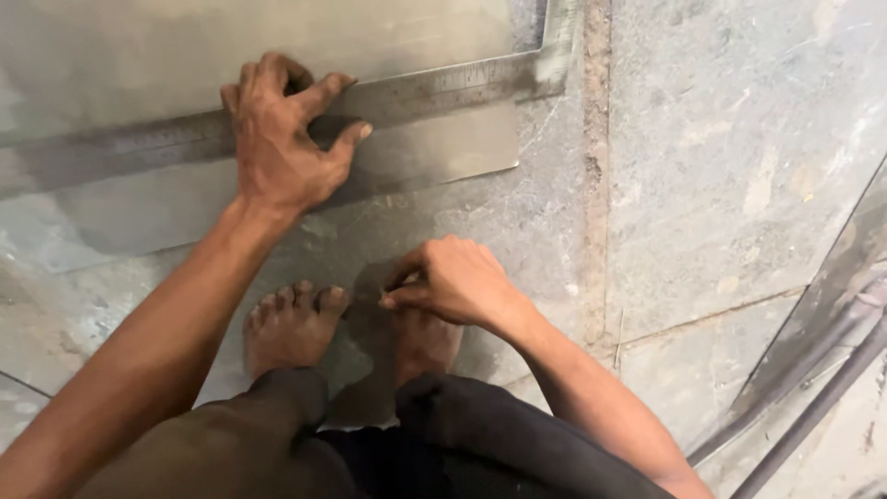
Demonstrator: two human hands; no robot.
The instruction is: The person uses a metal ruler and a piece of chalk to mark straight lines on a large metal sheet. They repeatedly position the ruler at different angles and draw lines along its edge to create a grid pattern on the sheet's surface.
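Grey stone floor carries a metal sheet; left hand spreads flat, pinning a steel square, while right hand pinches something too small to tell above bare feet.

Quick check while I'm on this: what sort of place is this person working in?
Probably a metalwork or fabrication shop, with the work done on the floor. The left hand presses a steel square onto a metal sheet lying on a worn stone floor; metal rods lie at the right.
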